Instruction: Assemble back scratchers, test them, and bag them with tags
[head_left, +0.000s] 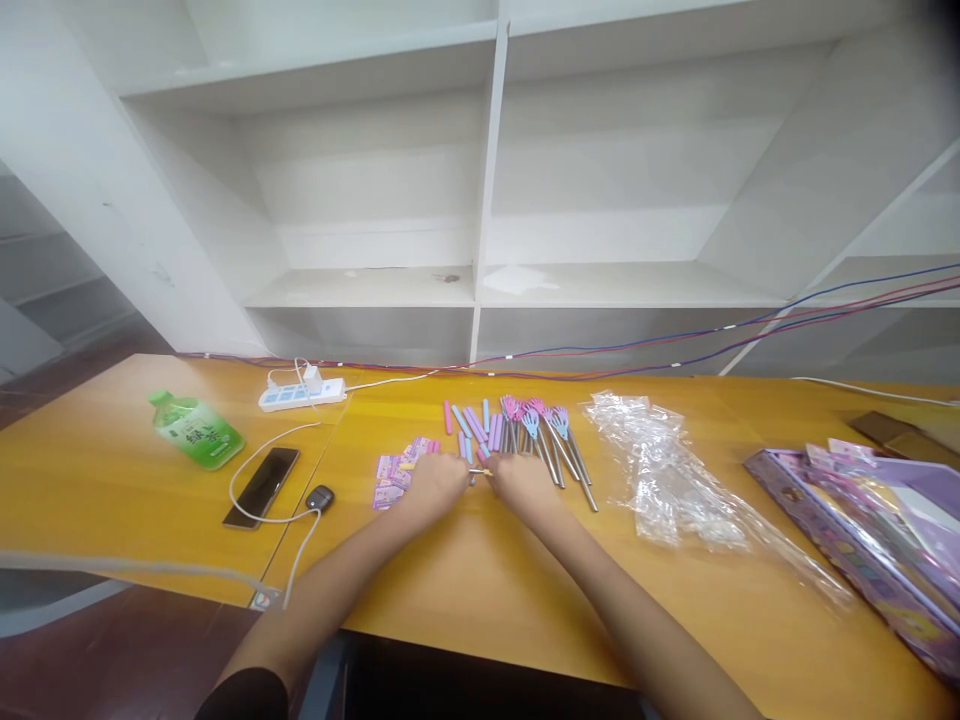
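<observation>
My left hand and my right hand are close together above the table, both with fingers closed. A short length of thin metal rod shows in the gap between them, and each hand grips one end. Its ends are hidden in my fingers. Just beyond lie several pink, blue and purple foam-like grip tubes. Behind my right hand is a pile of back scratchers with pink, blue and purple hand-shaped heads on metal shafts. Printed pink-and-purple cards lie beside my left hand.
Crumpled clear plastic bags lie on the right, by a purple box of packaged items. To the left are a green tea bottle, a phone, a black earbud case with a white cable and a power strip. Shelves rise behind.
</observation>
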